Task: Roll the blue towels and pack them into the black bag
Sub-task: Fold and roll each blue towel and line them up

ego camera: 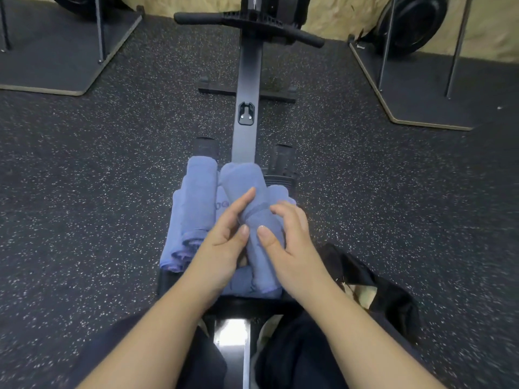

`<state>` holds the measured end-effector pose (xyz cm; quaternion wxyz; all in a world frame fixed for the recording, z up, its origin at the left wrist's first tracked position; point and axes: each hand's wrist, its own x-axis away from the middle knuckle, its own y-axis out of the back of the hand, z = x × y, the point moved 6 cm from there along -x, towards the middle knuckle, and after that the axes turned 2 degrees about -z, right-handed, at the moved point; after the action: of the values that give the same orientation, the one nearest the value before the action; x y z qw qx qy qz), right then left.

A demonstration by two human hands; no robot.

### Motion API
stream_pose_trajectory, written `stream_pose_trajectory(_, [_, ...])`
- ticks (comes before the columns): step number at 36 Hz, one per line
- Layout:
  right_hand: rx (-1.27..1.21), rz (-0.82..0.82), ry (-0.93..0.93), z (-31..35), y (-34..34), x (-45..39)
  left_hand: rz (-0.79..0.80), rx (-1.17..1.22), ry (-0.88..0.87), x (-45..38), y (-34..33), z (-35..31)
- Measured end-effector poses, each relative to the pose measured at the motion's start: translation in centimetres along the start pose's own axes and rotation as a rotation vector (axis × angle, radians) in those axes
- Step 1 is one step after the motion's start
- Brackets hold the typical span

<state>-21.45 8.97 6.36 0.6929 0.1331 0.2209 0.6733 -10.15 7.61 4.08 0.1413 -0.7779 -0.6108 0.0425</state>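
Several blue towels lie on the rowing machine's seat in front of me. One rolled blue towel (pixel 252 197) lies lengthwise in the middle, and both hands are on it. My left hand (pixel 224 242) touches its left side with fingers fairly straight. My right hand (pixel 289 242) curls over its right side, thumb on top. Another rolled towel (pixel 198 197) lies to the left on flat towels (pixel 175 248). The black bag (pixel 393 299) stands open on the floor at my right, by my right forearm.
The rowing machine's rail (pixel 247 88) runs away from me to its handle (pixel 250 21). A metal rail section (pixel 231 343) shows between my knees. Dark platforms with upright posts (pixel 421 88) stand at the far left and right on speckled rubber flooring.
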Motion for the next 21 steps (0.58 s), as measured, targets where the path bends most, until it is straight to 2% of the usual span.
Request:
stream_pose_trajectory(4, [0.019,-0.014,-0.024,-0.2,-0.4,1.2,-0.002,0.009,0.022,1.1,-0.4,0.2])
stream_pose_trajectory(10, [0.094,-0.037,-0.001,0.1,-0.9,1.6,-0.118,-0.118,-0.016,2.0,0.9,0.7])
stream_pose_trajectory(16, [0.209,-0.164,-0.079,-0.5,0.0,0.0,-0.284,-0.758,-0.332,2.0,4.3,-1.5])
stream_pose_trajectory(18, [0.243,-0.209,-0.122,-1.2,0.6,-0.7,-0.325,-0.895,-0.324,1.6,5.3,-1.6])
stream_pose_trajectory(21, [0.287,-0.243,-0.198,-2.3,1.0,-1.8,-0.360,-1.067,-0.189,0.6,6.3,-1.2])
